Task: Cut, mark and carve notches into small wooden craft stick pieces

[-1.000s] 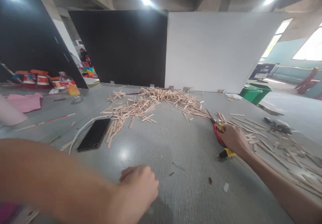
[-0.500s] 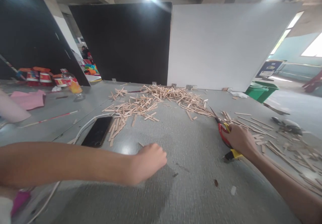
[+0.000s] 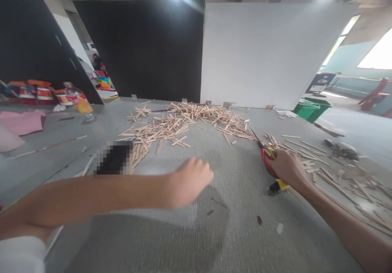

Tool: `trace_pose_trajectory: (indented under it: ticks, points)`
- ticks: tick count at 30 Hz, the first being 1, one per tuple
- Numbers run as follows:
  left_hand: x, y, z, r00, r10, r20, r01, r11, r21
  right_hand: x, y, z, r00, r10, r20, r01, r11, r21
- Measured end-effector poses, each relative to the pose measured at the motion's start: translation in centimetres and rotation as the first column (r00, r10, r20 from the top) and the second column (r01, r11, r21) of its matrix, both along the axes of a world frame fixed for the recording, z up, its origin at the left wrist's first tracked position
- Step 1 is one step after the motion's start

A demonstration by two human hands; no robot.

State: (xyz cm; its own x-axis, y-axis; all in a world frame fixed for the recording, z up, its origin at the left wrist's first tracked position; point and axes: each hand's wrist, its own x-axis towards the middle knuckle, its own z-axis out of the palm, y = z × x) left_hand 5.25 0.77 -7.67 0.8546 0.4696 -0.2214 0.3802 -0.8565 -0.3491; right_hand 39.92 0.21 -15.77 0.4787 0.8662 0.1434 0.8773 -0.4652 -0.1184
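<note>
We've got our right hand (image 3: 288, 168) over on the right half of the grey desk (image 3: 220, 240), fingers curled up against the red-and-yellow-handled metal scissors (image 3: 267, 159) — touching the handles, though how firmly they close around them we can't tell. The scissors lie just beyond those fingers, toward the far edge, long axis slanting away and a little left, so the blade tips point at the right end of the broad heap of flat, pale wooden sticks (image 3: 190, 111). The right hand is clearly the nearer one; our left hand (image 3: 191, 183), blurred, sits well apart over the middle of the desk, folded into a loose fist — nothing shows poking out of it, and what's inside we can't see.

Around the grip, it's crowded: a black-and-yellow tool (image 3: 278, 186) juts out right beside the right hand on the near side, and long, thin wooden strips (image 3: 363, 195) litter the right edge. Straight left of the scissors, bare desk. Our left forearm crosses just in front of a dark, pixelated rectangular object (image 3: 114, 156).
</note>
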Motion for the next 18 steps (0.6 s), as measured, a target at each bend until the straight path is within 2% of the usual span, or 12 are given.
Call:
trace_pose_trajectory:
  ticks: [4,6,7,8,10,16,18]
  points:
    - [-1.4,-7.6,-3.7,0.998,-0.047,-0.047,0.048,0.999,0.019,-0.1,0.0,0.0,1.000,-0.002,0.005,0.002,1.000,-0.002]
    - [-1.7,-9.3,-5.1,0.996,-0.040,-0.077,0.045,0.996,0.072,-0.1,0.0,0.1,1.000,0.002,0.002,-0.002,1.000,0.000]
    - [-1.7,-9.4,-5.4,0.995,-0.051,-0.084,0.059,0.994,0.092,-0.1,0.0,0.1,1.000,0.002,0.000,-0.002,1.000,0.002]
    - [-1.5,-9.0,-5.6,0.994,-0.063,-0.085,0.072,0.992,0.103,-0.2,0.0,0.1,1.000,0.002,-0.002,-0.002,1.000,0.005]
    - [-0.8,-6.7,-5.4,0.994,-0.089,-0.063,0.095,0.992,0.089,-0.2,0.0,0.1,1.000,-0.001,-0.004,0.001,1.000,0.010]
    - [3.3,4.9,-3.0,0.999,-0.040,0.025,0.040,0.999,0.021,-0.1,0.2,0.0,1.000,0.000,0.000,0.000,1.000,0.006]
    - [4.7,8.0,-2.3,0.998,-0.016,0.058,0.016,1.000,0.017,0.0,0.2,-0.1,1.000,0.001,0.005,-0.001,1.000,0.008]
